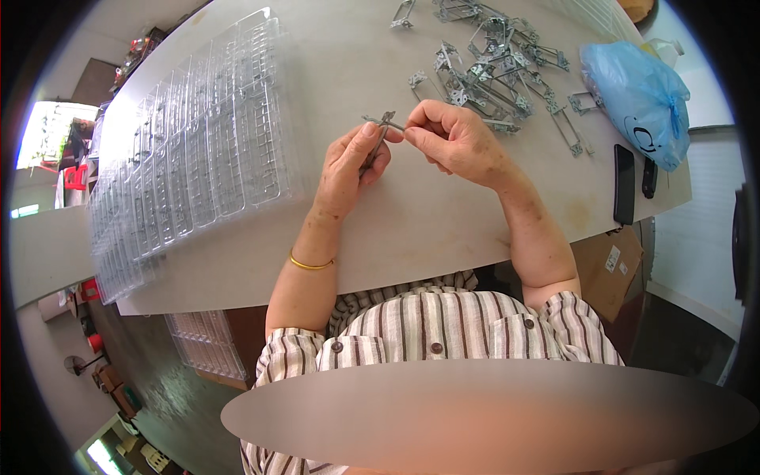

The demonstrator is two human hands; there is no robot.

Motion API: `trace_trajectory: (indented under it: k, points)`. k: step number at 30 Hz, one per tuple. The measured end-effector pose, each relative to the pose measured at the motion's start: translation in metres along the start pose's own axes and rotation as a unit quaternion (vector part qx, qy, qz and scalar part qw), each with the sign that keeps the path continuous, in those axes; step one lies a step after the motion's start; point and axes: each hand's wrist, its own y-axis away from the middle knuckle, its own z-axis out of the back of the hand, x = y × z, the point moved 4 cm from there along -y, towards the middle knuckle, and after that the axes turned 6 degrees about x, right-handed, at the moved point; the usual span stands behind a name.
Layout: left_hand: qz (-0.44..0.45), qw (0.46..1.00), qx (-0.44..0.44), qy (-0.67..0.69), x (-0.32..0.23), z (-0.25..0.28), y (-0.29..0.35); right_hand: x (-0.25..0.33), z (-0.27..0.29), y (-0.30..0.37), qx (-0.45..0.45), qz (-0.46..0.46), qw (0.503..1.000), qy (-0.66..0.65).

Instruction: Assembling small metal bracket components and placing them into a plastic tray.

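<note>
Above the middle of the table, my left hand [348, 165] is closed around a small grey metal bracket [387, 119], its thumb lying along the piece. From the other side my right hand [457, 144] pinches an end of the same metal between thumb and forefinger. Part of the bracket is hidden by the fingers, so I cannot tell whether it is one piece or two joined. Just beyond my right hand lies a loose heap of similar metal brackets [500, 73], thin frames with flat plates at their ends.
Clear plastic trays [265, 103] with long compartments are stacked at the left of the table [340, 71]. A tied blue plastic bag [633, 95] sits at the right, near a black phone [624, 184] and a small black object [649, 179]. Below the right edge stands a cardboard box [606, 273].
</note>
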Motion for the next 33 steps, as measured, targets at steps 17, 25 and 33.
trace_trajectory:
  k: [17,25,33]
  points:
    - [-0.013,0.996,0.012,-0.085,-0.001,-0.005,0.0,-0.002,-0.004,-0.001,0.026,-0.015,0.998,-0.064]
    - [-0.033,0.994,0.008,-0.104,-0.001,0.0,0.0,-0.007,0.015,-0.01,0.007,0.002,1.0,-0.027]
    - [-0.056,0.989,0.004,-0.137,0.009,0.007,-0.009,-0.006,0.016,-0.019,-0.025,0.062,0.99,-0.128]
